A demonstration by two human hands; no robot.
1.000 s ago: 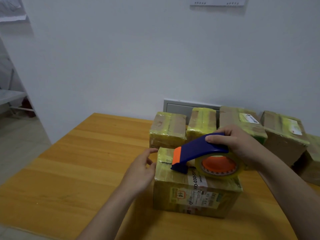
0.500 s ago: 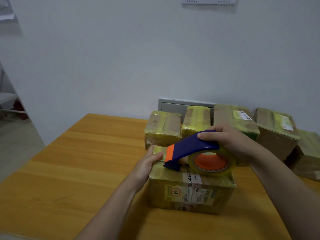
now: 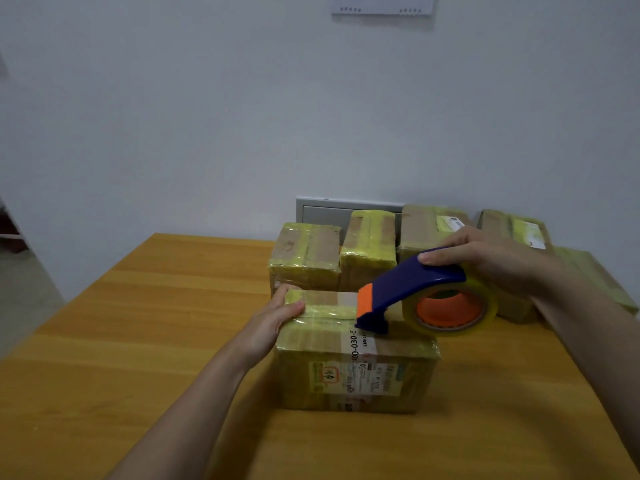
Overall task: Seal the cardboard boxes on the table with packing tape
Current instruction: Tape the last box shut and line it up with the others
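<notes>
**Left.** A light wooden table (image 3: 145,341) with a plank-grain top stands against a plain white wall (image 3: 173,116). The person's left hand (image 3: 273,322) lies flat against the left end of the near cardboard box (image 3: 353,362), a brown rectangular carton wrapped in yellowish tape. The fingers are nearly straight and closed round nothing. The thumb rests on the box's top edge and the fingertips reach its far left corner. This box stands on the table near its middle, long side toward the viewer. A white printed shipping label (image 3: 356,377) is on its front face, and a white strip with black digits runs over its top.

**Centre.** The blue plastic tape dispenser (image 3: 408,289), with an orange guard at its nose, is tilted nose-down. Its dark front lip touches the top of the near box just beside the white strip. The roll of clear packing tape (image 3: 450,311), on an orange core, sits in the dispenser just above the right part of the box's top.

**Right.** The right hand (image 3: 485,259) is clamped on the dispenser's curved blue handle, with the fingers wrapped across it from above.

**Rear.** A row of further taped cardboard boxes (image 3: 304,258) stands side by side along the wall, partly hidden by the right hand and forearm. A grey metal panel (image 3: 322,211) shows on the wall behind them.
</notes>
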